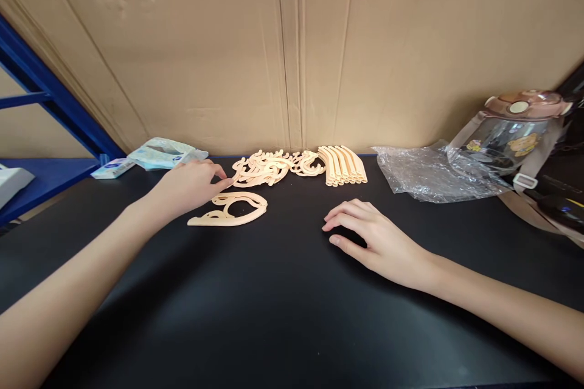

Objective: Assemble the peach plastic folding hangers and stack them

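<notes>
My left hand [191, 185] reaches forward over the black table [274, 304]; its fingertips touch the left edge of a pile of curved beige plastic pieces [267, 169]. Whether the fingers pinch a piece is hidden. One flat beige curved piece [230, 209] lies alone just below that hand. My right hand [374, 237] rests on the table with fingers loosely spread and holds nothing. A row of beige strips [344, 165] lies side by side to the right of the pile.
Cardboard sheets [292, 42] form the back wall. A crumpled clear plastic bag [424, 173] and a transparent bottle with a brown lid [511, 127] lie at the right. Tissue packets [159, 153] sit at the back left beside a blue shelf frame [50, 97].
</notes>
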`<state>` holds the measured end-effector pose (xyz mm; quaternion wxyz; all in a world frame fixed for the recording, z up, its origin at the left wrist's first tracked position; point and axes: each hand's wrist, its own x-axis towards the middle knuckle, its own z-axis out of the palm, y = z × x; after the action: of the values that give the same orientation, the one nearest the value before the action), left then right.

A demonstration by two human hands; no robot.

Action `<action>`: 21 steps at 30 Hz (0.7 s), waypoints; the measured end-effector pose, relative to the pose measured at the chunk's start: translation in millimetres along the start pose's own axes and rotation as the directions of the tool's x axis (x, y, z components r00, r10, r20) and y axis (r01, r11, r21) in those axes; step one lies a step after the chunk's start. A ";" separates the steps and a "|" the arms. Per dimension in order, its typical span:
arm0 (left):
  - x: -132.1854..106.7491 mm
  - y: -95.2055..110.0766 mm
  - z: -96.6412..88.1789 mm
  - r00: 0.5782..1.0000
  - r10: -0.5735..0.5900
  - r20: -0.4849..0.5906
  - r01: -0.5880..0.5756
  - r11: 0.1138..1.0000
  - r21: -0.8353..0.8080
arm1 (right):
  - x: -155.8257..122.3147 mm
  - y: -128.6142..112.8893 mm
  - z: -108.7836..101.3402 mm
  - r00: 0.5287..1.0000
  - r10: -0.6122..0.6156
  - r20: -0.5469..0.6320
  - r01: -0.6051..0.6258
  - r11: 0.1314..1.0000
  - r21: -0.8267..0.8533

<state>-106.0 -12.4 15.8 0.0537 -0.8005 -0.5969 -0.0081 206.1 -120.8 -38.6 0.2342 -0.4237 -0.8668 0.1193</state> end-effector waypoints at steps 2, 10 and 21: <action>3.3 -2.0 7.3 1.000 -0.002 -0.025 0.002 1.000 0.014 | -0.7 0.0 -0.1 1.000 -0.001 0.004 0.001 1.000 0.001; 5.7 -1.7 13.1 0.995 -0.080 -0.062 0.077 0.996 -0.055 | -2.0 2.3 0.7 1.000 -0.006 0.012 0.006 1.000 0.000; -0.5 -3.8 -4.8 0.919 -0.387 -0.075 0.298 0.807 -0.509 | -1.8 2.3 1.8 1.000 -0.007 0.013 0.007 1.000 -0.002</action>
<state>-109.6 -12.3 20.8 -0.1003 -0.6625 -0.7030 -0.2383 207.7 -120.8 -41.7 0.2285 -0.4201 -0.8699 0.1206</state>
